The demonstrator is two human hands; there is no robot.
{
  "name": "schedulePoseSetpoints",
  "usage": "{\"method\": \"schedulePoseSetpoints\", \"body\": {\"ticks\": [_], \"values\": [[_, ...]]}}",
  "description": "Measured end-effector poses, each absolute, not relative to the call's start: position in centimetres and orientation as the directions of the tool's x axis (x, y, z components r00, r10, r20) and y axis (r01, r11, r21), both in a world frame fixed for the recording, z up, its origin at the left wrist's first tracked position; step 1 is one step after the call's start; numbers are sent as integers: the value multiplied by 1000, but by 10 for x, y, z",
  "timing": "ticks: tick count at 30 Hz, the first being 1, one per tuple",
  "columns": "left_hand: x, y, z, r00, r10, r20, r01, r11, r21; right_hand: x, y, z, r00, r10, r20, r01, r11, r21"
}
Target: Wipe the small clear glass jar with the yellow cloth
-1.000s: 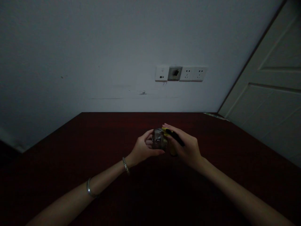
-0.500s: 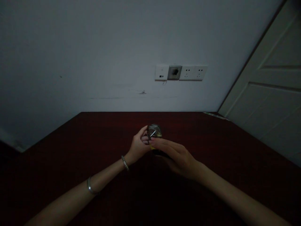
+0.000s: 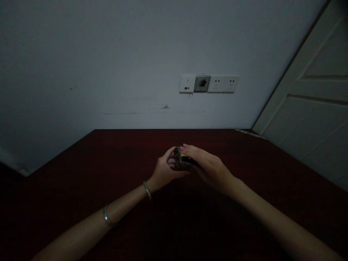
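A small packet (image 3: 179,160) in clear, shiny wrapping, with yellow and dark parts inside, is held in the air above the table between both hands. My left hand (image 3: 164,170) grips its near left side with curled fingers. My right hand (image 3: 208,167) lies over its top and right side, hiding much of it. Its exact shape cannot be made out in this dim light. Two metal bangles (image 3: 147,190) circle my left wrist and forearm.
A dark red wooden table (image 3: 108,163) spreads beneath my arms. Behind it stands a white wall with a socket panel (image 3: 209,84). A white panelled door (image 3: 304,98) fills the right side, and a thin pale strip (image 3: 249,133) lies at the table's far right edge.
My right hand has moved up and over the packet, covering more of it. The packet has turned in my hands and sits slightly lower than half a second ago.
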State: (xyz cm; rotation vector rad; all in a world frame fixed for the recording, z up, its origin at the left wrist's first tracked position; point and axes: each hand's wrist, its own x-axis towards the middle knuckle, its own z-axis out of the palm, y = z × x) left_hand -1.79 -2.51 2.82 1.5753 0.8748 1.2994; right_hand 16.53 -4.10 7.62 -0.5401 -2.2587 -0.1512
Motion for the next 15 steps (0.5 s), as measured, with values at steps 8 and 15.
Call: {"method": "schedulePoseSetpoints", "body": {"ticks": [8, 15], "values": [[-19, -17, 25, 102, 956, 275, -98, -266, 959, 147, -61, 79, -758, 124, 641, 292, 942, 163], [-23, -18, 24, 159, 871, 464, 156, -487, 860, 146, -48, 91, -720, 56, 692, 305, 921, 243]]}}
